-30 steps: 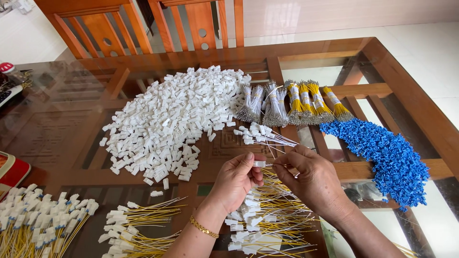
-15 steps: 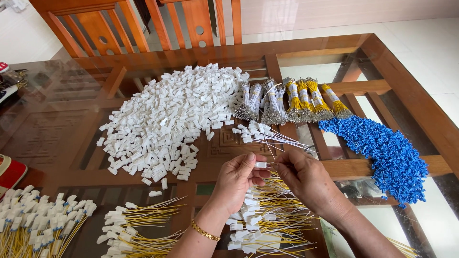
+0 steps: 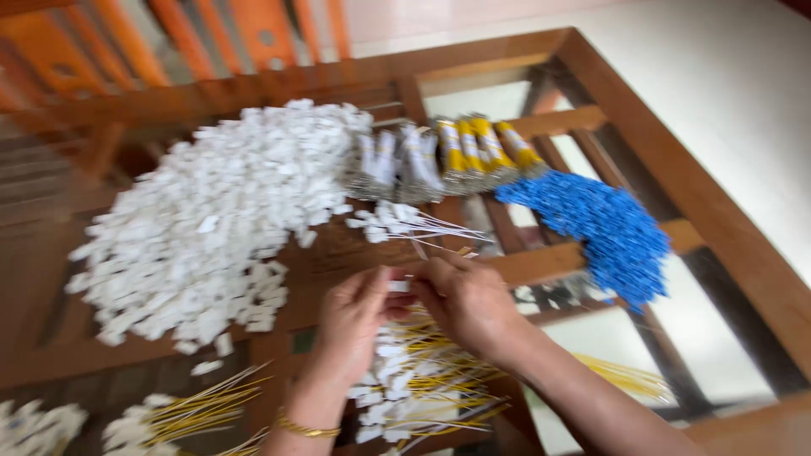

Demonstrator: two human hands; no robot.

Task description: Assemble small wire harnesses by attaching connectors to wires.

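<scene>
Small white tag: a little white plastic piece pinched between the fingertips of both hands, just above the table's middle wooden rail, near the centre of the view.
Left hand: fingers curled in, thumb and forefinger closed on the left side of the small white tag; a gold bangle sits on the wrist.
Right hand: fingers bent and closed on the right side of the same tag, knuckles up; a thin yellow-and-white strand seems to run up from its fingertips, though motion blur makes that hard to confirm.
Finished pile: white tags on yellow wires, lying directly under both hands and wrists, at the near edge of the table.
Small bunch: a few white tags with pale wires fanning right, just beyond the hands.
White heap: a broad mound of loose white tags, left of the hands and reaching to the far side.
Bundles: tied bunches of wires, some banded grey, some yellow, lying side by side beyond the hands between the white heap and the blue heap.
Blue heap: bright blue small pieces, right of the hands, touching the yellow-banded bundles.
Near-left bunches: more tags on yellow wires at the lower left.
Table: wooden frame with a glass top.
Chairs: orange wooden backs at the far edge, blurred.
</scene>
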